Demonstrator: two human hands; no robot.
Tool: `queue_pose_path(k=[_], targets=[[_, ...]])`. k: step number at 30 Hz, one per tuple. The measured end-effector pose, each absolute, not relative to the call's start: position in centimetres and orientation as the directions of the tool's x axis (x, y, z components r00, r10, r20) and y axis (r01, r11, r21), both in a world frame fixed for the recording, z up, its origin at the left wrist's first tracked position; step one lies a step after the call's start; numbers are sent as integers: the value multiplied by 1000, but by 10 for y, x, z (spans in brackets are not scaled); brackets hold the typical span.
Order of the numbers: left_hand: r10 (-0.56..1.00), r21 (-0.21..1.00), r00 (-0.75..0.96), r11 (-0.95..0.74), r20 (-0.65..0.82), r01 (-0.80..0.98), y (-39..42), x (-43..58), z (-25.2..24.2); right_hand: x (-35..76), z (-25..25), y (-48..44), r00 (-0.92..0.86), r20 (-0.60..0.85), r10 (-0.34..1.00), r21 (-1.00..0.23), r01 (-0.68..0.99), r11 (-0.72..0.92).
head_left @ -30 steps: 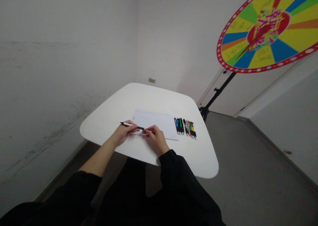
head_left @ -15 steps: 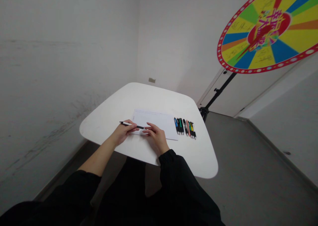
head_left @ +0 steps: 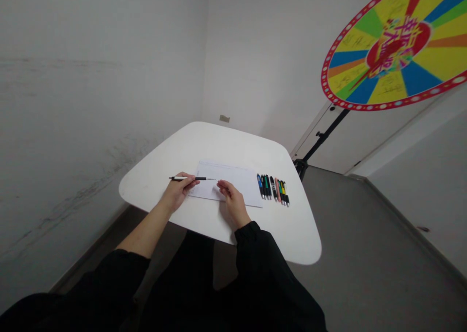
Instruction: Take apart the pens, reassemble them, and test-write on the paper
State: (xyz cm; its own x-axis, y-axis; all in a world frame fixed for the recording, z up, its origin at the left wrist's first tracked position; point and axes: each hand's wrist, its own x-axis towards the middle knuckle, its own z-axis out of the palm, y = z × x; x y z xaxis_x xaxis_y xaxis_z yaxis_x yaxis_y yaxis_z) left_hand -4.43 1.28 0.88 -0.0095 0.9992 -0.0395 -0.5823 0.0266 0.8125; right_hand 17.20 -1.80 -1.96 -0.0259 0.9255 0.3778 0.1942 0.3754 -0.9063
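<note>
My left hand is closed around a ballpoint pen, held roughly level above the paper. It has a white barrel and a black grip, and a thin bare refill sticks out of its right end. My right hand is just right of the refill, apart from it, its fingers pinched together. Whatever lies between those fingertips is hidden or too small to make out. Beneath both hands lies a white sheet of paper with faint print along its far edge.
Several pens in blue, green, black, pink and yellow lie in a row right of the paper. The white table has rounded corners. A colourful prize wheel on a black stand rises at the right. A wall runs along the left.
My hands have drawn apart, and the pen has shifted left and turned more level. Its thin refill now shows bare at the end where my right fingers were touching the tip.
</note>
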Motion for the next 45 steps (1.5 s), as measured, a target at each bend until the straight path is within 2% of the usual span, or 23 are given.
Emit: queue_pose_path(k=[3, 7, 15, 20, 24, 32, 39, 45], targets=[[998, 784, -66, -27, -17, -620, 15, -45, 8, 171, -22, -18, -64, 403, 913, -889, 208, 407], [996, 763, -89, -47, -14, -644, 15, -45, 10, 172, -22, -19, -87, 391, 916, -859, 321, 398], [996, 755, -86, -48, -11, -654, 15, -45, 8, 179, -9, -13, -13, 300, 954, -790, 558, 256], [996, 752, -89, -48, -14, -657, 16, -45, 9, 180, 2, -10, -52, 442, 895, -658, 659, 364], [994, 750, -106, -71, 2, -658, 16, -45, 10, 179, 4, -1, -106, 481, 870, -606, 677, 417], [992, 720, -129, -97, 10, -687, 16, -46, 9, 169, -2, 27, -140, 339, 930, -643, 687, 338], [992, 732, -128, -89, 3, -675, 17, -46, 9, 157, -5, 42, -195, 421, 886, -456, 799, 393], [991, 742, -130, -94, 9, -664, 17, -46, 7, 156, -18, 47, -197, 421, 885, -437, 811, 389]])
